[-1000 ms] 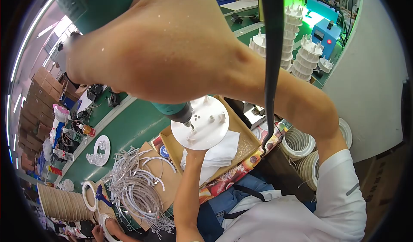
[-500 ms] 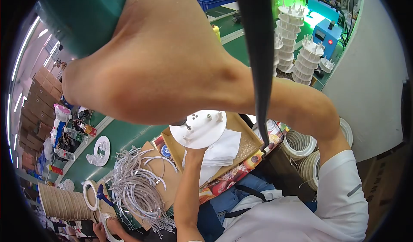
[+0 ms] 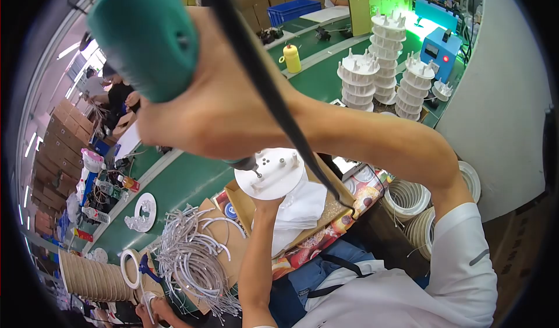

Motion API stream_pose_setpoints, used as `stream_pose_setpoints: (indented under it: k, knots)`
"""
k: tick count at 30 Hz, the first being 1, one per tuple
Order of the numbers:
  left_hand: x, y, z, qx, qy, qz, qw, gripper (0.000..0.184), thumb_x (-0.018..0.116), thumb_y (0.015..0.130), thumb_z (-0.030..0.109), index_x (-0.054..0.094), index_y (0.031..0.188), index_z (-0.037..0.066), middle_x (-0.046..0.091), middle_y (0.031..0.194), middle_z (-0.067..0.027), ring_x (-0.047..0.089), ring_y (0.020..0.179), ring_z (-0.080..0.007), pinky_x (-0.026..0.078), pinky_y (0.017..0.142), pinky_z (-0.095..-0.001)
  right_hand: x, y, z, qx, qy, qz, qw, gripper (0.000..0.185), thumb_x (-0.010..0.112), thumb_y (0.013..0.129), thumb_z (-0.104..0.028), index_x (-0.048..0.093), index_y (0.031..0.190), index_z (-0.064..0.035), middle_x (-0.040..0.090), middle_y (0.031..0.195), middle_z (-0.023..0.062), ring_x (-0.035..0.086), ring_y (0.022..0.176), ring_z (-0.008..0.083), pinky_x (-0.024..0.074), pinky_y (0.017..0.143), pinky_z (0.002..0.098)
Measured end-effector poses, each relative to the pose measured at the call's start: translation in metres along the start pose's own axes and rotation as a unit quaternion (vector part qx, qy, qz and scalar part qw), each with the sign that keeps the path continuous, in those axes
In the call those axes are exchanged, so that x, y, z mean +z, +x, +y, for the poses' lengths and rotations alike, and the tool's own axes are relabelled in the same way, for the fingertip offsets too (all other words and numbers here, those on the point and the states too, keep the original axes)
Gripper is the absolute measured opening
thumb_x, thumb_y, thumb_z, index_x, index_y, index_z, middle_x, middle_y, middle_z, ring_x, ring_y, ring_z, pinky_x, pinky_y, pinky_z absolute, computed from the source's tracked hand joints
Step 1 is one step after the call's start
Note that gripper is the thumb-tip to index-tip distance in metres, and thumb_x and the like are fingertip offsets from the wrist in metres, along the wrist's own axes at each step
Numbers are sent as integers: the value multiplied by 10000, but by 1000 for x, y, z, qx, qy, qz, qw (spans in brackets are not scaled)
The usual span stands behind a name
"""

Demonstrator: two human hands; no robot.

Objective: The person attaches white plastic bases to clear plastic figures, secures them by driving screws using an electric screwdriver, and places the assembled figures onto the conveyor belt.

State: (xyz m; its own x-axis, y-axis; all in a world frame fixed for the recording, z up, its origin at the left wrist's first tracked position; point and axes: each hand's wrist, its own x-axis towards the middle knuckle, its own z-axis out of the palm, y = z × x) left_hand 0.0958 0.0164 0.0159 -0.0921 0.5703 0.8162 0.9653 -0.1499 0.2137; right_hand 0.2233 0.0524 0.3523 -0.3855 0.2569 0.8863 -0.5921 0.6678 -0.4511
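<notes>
My right hand (image 3: 186,103) is wrapped round a green power driver (image 3: 145,42), whose black cable hangs down across the view. The driver's tip meets a screw near the left side of a round white plastic disc (image 3: 276,182) with posts and small holes. From below, my left hand (image 3: 268,203) holds this disc; its fingers are mostly hidden behind it. Under the disc lies an open cardboard box (image 3: 335,203) with white sheets (image 3: 300,211) in it. To the left is a heap of clear and white cables (image 3: 189,258).
Stacks of white discs (image 3: 358,83) stand at the back right, near a blue machine (image 3: 441,54). Ribbed white rings (image 3: 407,197) sit low on the right. A yellow bottle (image 3: 291,58) stands on the green table (image 3: 186,179). Another person's hands (image 3: 152,310) work at lower left.
The driver body and my right hand have shifted and tilted, and the cable has swung across the view. The disc remains in my left hand, with the driver's tip still at it.
</notes>
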Motion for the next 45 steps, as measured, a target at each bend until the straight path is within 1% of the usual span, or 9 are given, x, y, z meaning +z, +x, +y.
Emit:
stream_pose_setpoints:
  k: [4,6,9,11,16,20,28,35,45]
  knots:
    - [-45,61,69,-120,-172,57,976,675,789,677,250,502,1259,67,585,1200,-109,546,1125,-308,333,1057,-419,-59,-23,-20,13,64,-2,998,258,586,706,-66,416,886,5,511,731,192,520,531,263,461,547,354]
    - [-39,60,60,-95,-165,70,979,651,793,666,261,530,1228,62,611,1147,-107,577,1077,-301,365,1033,-414,-100,-48,-34,3,82,0,997,322,581,736,-58,398,995,-2,512,804,177,519,551,229,461,549,338]
    - [-60,89,80,-62,-217,86,970,534,788,635,270,617,1077,23,677,938,-113,660,874,-290,493,869,-372,-150,-94,-49,-6,67,24,997,429,574,782,-44,372,1159,-13,513,913,154,519,580,177,460,552,313]
    - [-74,104,98,-69,-195,-18,978,443,773,632,246,643,971,-7,674,797,-115,660,730,-296,525,707,-340,-169,-129,-56,-4,29,57,998,504,569,813,-36,355,1269,-21,513,986,140,518,600,142,459,554,297]
    - [-73,116,125,101,101,-33,989,45,562,661,49,525,679,30,502,595,-84,528,558,-231,439,546,-344,-184,-206,-70,82,-119,184,972,517,708,753,-64,381,1154,-68,548,893,124,538,609,154,491,539,299]
    - [-72,112,126,186,297,-49,935,63,561,660,51,523,688,9,451,605,-86,465,562,-209,433,569,-322,-192,-247,-62,174,-92,194,961,512,716,739,-55,396,1139,-65,567,864,122,545,610,156,494,537,294]
    - [-67,108,108,216,405,-86,884,109,590,634,65,548,708,-3,461,607,-78,500,594,-208,427,571,-335,-185,-248,-34,226,-55,206,950,520,723,723,-59,417,1143,-56,549,871,114,528,537,140,470,498,292]
    - [-37,106,-14,34,328,-88,940,91,593,702,94,519,754,104,582,694,-52,602,673,-222,447,600,-342,-170,-254,-3,263,-89,181,943,548,706,691,-7,442,1168,-73,527,878,97,506,569,150,458,517,273]
    - [0,87,-214,-120,321,-242,908,202,631,798,206,593,968,103,675,898,-91,653,880,-273,472,761,-379,-140,-245,14,296,-59,131,944,575,685,766,-104,379,1250,-48,491,931,103,474,568,126,428,521,244]
